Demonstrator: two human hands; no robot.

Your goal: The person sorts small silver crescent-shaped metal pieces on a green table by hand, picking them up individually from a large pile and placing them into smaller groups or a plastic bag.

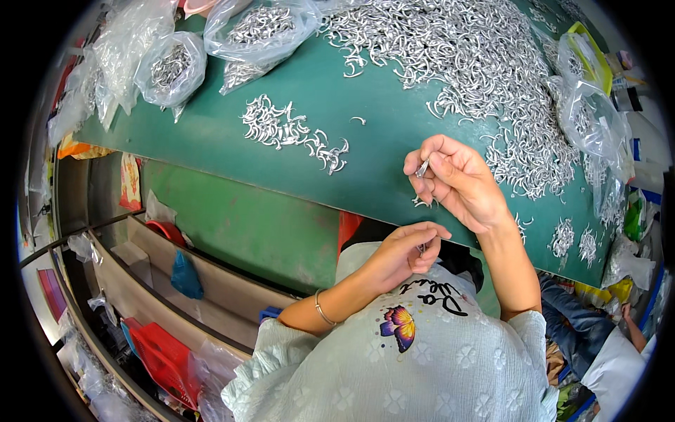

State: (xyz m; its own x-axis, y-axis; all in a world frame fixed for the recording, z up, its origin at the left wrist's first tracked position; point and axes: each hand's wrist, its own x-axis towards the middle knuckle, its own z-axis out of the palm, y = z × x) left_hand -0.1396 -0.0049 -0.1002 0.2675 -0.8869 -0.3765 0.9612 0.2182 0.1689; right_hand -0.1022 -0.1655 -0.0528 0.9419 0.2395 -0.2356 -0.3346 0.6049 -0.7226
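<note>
Above the table's near edge, my right hand (pixel 464 184) pinches a small silvery curved metal piece (pixel 422 167) between thumb and fingers. A few similar pieces lie on the table just beneath it. My left hand (pixel 411 252) is lower and closer to my body, its fingers curled together. A tiny glint shows between them, too small to name. A large heap of curved metal pieces (pixel 450 49) covers the far right of the green table (pixel 380 169). To the left of my hands lies a smaller loose group of the pieces (pixel 278 126).
Clear plastic bags of metal pieces stand far left (pixel 170 67) and at the back (pixel 260 32). Another bag (pixel 590 105) is on the right. Small piles (pixel 562 238) lie near the right corner. Left are shelves with a red basket (pixel 162 359); a person's jeans (pixel 580 323) show lower right.
</note>
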